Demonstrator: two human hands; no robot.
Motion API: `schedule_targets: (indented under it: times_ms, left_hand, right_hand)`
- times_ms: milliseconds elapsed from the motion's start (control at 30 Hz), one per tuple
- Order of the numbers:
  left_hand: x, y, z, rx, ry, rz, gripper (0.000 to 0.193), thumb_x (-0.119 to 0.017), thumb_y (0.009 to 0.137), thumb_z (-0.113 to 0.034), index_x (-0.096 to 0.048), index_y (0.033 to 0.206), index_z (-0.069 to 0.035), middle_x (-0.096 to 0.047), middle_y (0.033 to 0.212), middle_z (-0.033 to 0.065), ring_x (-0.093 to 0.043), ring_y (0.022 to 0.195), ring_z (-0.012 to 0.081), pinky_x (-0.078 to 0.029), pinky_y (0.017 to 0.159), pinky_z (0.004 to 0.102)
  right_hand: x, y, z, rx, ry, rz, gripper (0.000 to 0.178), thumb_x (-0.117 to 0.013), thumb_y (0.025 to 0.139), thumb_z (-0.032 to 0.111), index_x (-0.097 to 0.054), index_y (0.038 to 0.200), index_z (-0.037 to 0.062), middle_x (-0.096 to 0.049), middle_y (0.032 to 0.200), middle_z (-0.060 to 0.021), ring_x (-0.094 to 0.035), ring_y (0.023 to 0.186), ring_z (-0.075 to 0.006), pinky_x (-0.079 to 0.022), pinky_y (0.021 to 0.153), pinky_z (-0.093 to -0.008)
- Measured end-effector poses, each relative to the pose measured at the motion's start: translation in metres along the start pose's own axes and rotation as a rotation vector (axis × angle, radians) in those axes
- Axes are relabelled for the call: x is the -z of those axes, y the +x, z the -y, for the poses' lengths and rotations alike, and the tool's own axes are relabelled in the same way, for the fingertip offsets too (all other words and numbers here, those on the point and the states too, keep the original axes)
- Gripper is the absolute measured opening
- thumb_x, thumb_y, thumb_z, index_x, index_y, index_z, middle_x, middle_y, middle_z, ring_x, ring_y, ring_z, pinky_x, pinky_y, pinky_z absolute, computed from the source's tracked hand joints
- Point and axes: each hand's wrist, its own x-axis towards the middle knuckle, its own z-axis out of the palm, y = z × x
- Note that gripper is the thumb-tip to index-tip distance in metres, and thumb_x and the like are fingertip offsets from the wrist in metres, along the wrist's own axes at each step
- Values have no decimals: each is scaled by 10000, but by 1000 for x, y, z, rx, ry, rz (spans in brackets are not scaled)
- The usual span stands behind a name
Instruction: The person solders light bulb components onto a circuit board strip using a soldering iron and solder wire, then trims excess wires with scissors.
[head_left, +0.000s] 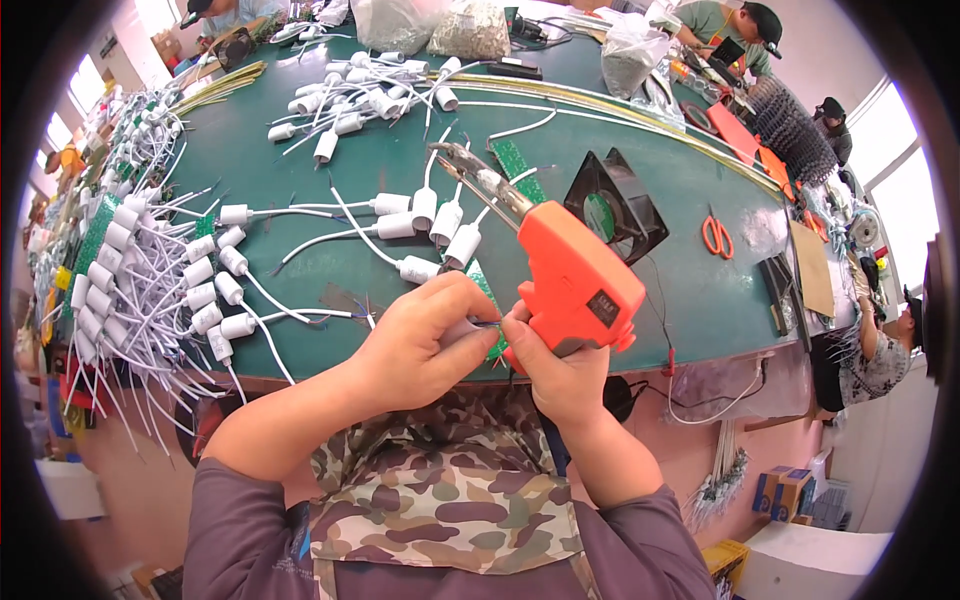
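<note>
Both hands meet just above the near part of a dark green tabletop [240, 140]. The left hand [425, 335] is nearly closed, its thumb pressed to the bent forefinger around a thin wire with a dark, bluish length [485, 323] that emerges toward the other hand. The right hand [560, 372] is wrapped around the grip of an orange plastic, pistol-shaped soldering tool with a metal front [580, 270]; its thumb reaches toward the wire, though whether it touches cannot be told. The tool rises from the right hand, its metal end pointing away and to the left.

A narrow green circuit board strip [482, 283] lies between the hands and runs partly beneath them. Just beyond the left hand is a loose group of white plastic cylinders with white cables [424, 209]; many similar cabled cylinders [100, 275] are heaped well to its left. Beyond and right of the right hand stand a square black fan [615, 207] and, farther right, orange-handled scissors [716, 236].
</note>
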Motion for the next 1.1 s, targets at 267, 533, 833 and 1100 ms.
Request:
schedule_targets:
  times_ms: [267,533,833,1100]
  left_hand:
    - [71,10,-57,-525,669,-334,240,-682,756,51,-627,982,-7,-631,977,167,-617,733,257,-506,616,343]
    - [12,-5,50,-219,519,-207,151,-682,756,-24,-586,873,-36,-599,903,102,-604,791,318,-493,679,402]
    - [-7,-2,70,-277,784,-237,173,-712,688,-36,-613,828,-51,-596,996,77,-581,950,287,-429,829,422]
    - [-7,-3,72,-324,830,-234,200,-696,644,-56,-594,816,-72,-564,984,56,-561,962,267,-409,848,415]
  right_hand:
    - [20,-8,14,160,-104,18,365,-648,843,-78,-562,1196,-40,-649,944,-115,-636,771,-151,-545,682,-288]
    - [51,-34,21,-82,-106,7,528,-679,836,23,-496,1323,-68,-575,1309,-243,-692,869,-208,-583,725,-330]
    - [74,-60,14,-125,-137,35,471,-634,819,-16,-524,1274,-67,-628,1182,-201,-681,934,-233,-571,790,-341]
    - [83,-68,-1,-87,-285,170,435,-628,828,-71,-556,1255,-33,-647,1159,-154,-656,978,-191,-545,845,-327]
